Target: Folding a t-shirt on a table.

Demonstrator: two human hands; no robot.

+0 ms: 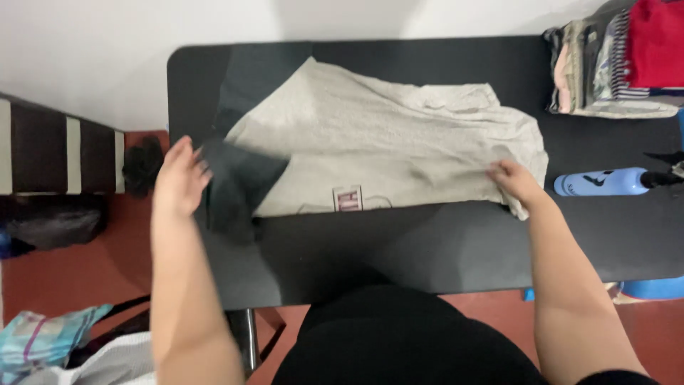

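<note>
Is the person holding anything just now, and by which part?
The right hand pinches the grey T-shirt at its right end. The left hand touches its dark sleeve; whether it grips is unclear.

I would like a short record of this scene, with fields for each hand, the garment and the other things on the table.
left hand: open, at the dark sleeve
right hand: pinching the hem of the grey shirt
grey shirt: lying partly folded on the black table
other things: folded clothes pile at far right corner; blue bottle lying on its side
</note>
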